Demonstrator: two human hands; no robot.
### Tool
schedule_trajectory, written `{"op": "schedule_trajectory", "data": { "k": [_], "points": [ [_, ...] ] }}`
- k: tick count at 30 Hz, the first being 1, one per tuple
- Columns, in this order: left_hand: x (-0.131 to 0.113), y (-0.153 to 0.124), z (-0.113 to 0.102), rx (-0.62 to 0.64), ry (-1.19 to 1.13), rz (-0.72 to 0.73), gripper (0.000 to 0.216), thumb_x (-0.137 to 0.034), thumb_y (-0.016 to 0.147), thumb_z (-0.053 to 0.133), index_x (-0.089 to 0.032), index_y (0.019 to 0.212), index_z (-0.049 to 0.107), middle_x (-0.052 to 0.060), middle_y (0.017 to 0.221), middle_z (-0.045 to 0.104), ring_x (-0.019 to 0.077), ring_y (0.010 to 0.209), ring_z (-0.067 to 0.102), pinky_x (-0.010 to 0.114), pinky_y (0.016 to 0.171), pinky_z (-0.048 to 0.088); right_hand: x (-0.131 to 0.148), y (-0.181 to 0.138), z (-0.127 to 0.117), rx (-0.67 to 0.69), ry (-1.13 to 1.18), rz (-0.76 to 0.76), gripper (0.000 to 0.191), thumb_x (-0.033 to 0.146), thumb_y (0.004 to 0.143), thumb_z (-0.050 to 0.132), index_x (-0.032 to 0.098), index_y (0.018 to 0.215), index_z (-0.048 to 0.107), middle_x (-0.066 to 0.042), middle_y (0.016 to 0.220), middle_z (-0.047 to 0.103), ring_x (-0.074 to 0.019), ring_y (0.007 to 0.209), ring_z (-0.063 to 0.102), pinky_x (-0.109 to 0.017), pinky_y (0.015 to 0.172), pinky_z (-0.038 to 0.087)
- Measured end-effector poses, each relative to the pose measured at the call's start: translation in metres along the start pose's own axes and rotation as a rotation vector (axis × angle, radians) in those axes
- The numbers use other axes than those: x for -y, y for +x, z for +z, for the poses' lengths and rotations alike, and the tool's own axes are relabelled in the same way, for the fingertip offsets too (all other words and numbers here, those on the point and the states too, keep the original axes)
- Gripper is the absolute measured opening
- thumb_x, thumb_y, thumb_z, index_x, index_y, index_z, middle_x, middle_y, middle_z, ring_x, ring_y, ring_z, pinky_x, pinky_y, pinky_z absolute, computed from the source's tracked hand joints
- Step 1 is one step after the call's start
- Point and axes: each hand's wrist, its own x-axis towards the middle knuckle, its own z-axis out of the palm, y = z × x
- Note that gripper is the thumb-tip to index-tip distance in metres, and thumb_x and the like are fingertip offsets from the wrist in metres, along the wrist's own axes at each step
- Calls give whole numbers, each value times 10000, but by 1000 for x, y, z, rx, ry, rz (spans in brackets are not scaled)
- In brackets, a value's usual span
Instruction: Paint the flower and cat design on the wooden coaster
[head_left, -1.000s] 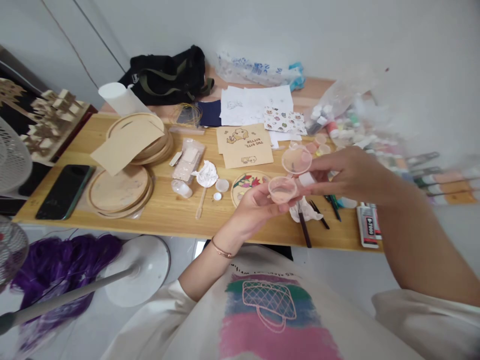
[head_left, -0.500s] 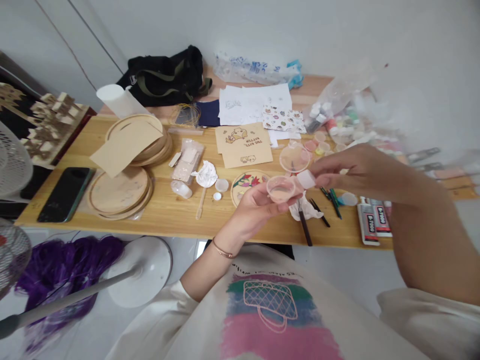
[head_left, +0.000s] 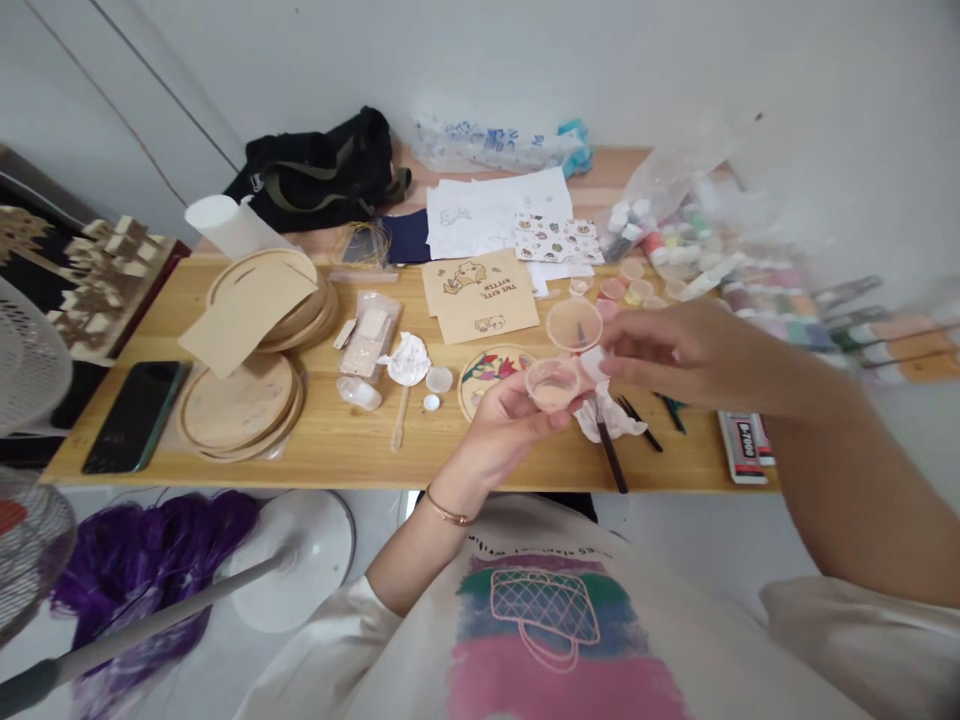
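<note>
My left hand (head_left: 501, 425) is closed around a small clear plastic cup (head_left: 553, 388), held above the front of the table. A pale layer shows in the cup. My right hand (head_left: 667, 350) pinches a small white container (head_left: 595, 363), which is tilted at the cup's right rim; its mouth is hard to make out. Behind the cup stands a larger clear tub (head_left: 574, 322) with something dark in it. The round wooden piece with painted red flowers (head_left: 491, 372) is partly covered by my left hand. A dark-handled brush (head_left: 611, 458) lies by crumpled tissue (head_left: 619, 418).
At left are a phone (head_left: 135, 418), round wooden plates (head_left: 236, 400) and brown card (head_left: 251, 315). A plastic stick (head_left: 401, 420) and white cap (head_left: 431, 402) lie mid-table. Glue boxes (head_left: 742, 450) sit at right, paint pots (head_left: 637, 292) behind. A fan stand (head_left: 180, 600) is at lower left.
My right hand has brought the white container slightly down and left, closer against the cup's rim. The left hand keeps its hold on the cup. The whole view has shifted a little.
</note>
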Motion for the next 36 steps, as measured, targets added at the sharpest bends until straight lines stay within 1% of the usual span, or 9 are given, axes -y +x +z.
{"op": "schedule_trajectory", "data": {
  "k": [3,6,8,13,20,24,28,32,36],
  "points": [
    [4,1,-5,-18,25,-25,413,-300,547,962,-219,896,757,12,989,781,229,1010,731,492,1099,466,-2,-2,13,-16,-55,80,592,625,933,297,187,647,574,-6,523,486,-102,492,374,-275,538,239],
    [7,0,-9,-51,72,-33,427,-306,558,957,-208,923,757,32,1023,784,235,1045,720,483,1117,452,-7,-3,24,29,160,-18,386,516,895,480,198,1001,672,-18,754,659,-107,587,511,-244,575,329],
    [9,0,-11,-69,89,-32,428,-304,553,958,-205,916,755,32,999,788,239,1046,720,482,1119,453,-12,-3,30,51,284,-68,366,459,870,544,198,1100,658,-10,785,676,-106,604,542,-236,589,365],
    [15,-1,-19,-121,144,-80,438,-322,569,951,-214,947,758,49,1013,794,257,1042,729,479,1102,483,-19,-4,43,46,348,19,336,467,854,598,183,1007,692,-2,701,678,-127,622,592,-253,614,406],
    [21,0,-20,-129,190,-139,464,-374,566,950,-215,965,776,73,1144,770,276,1147,695,461,1157,428,-24,-21,45,8,262,111,302,538,854,568,319,1027,685,54,820,741,-135,699,642,-259,666,463],
    [14,1,-15,-162,259,-85,504,-346,561,951,-234,1017,771,86,1223,740,292,1226,645,434,1081,498,-66,-37,16,-149,122,369,413,519,887,494,240,1128,681,-28,894,739,-175,745,645,-284,671,446],
    [4,-2,-12,-204,306,-59,474,-338,556,952,-226,978,769,75,1073,782,240,1032,721,381,965,561,-128,-37,-4,-303,-152,745,303,404,842,556,160,928,713,-115,976,720,-254,904,645,-311,704,414],
    [2,-8,-10,-277,336,-52,450,-301,542,953,-205,931,747,22,856,777,138,762,702,268,813,567,-166,-22,6,-308,-236,871,230,329,825,578,169,913,718,-124,1010,721,-270,947,643,-305,692,402],
    [3,-12,-8,-366,348,6,395,-240,553,919,-200,895,726,5,838,762,117,725,670,236,754,534,-177,-10,16,-291,-256,903,249,311,856,573,138,967,714,-166,1021,712,-279,944,649,-320,692,405]
  ]
}}
